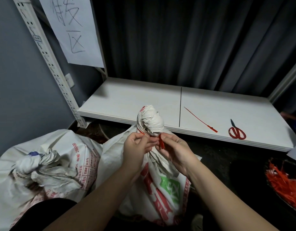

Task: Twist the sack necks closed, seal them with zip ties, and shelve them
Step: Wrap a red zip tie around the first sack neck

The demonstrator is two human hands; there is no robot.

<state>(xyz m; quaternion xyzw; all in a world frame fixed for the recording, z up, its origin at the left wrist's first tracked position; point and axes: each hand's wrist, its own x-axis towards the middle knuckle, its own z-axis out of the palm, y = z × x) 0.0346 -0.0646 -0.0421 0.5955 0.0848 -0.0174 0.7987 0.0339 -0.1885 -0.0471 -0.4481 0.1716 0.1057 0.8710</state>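
The middle sack stands upright on the floor just in front of the shelf, its neck already twisted into a tight knob. A red zip tie is looped round the base of that knob; its tail end is pinched in the grip of the left hand, its head end in the grip of the right hand. Whether the tie is threaded and cinched cannot be told. To the near left a second sack lies bunched, with something blue at its neck. A spare zip tie and scissors lie on the shelf at right. No sack is shelved yet.
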